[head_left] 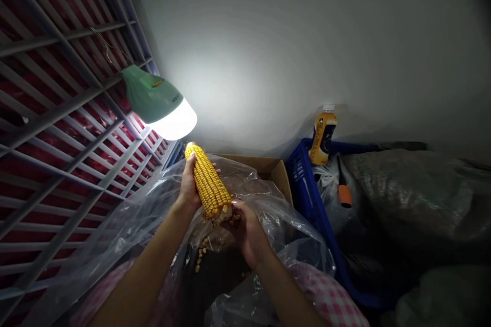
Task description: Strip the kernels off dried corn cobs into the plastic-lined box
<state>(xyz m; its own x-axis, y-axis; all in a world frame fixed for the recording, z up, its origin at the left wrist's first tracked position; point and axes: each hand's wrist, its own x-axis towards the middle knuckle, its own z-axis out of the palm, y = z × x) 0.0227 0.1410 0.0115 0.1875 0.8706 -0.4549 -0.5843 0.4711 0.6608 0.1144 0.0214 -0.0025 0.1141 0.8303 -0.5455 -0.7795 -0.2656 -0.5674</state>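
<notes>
A yellow ear of corn (210, 181) is held at a slant over a clear plastic bag. My left hand (189, 184) wraps round its upper part, with the thumb along its near side and fingertips showing behind it. My right hand (247, 232) grips the lower end, its thumb against the base and its fingers curled beneath. Bare cob (222, 214) shows at that end, where some kernels are off. Several loose kernels (235, 220) lie by the right fingers, and others cling to the plastic bag (274, 218) below.
A lit green lamp (153, 94) hangs from a plastic lattice (72, 107) at left. Behind the bag stands a cardboard box (282, 176). On the right, a blue crate (307, 184) holds a yellow bottle (322, 138), an orange-handled tool (344, 195) and a large sack (418, 189).
</notes>
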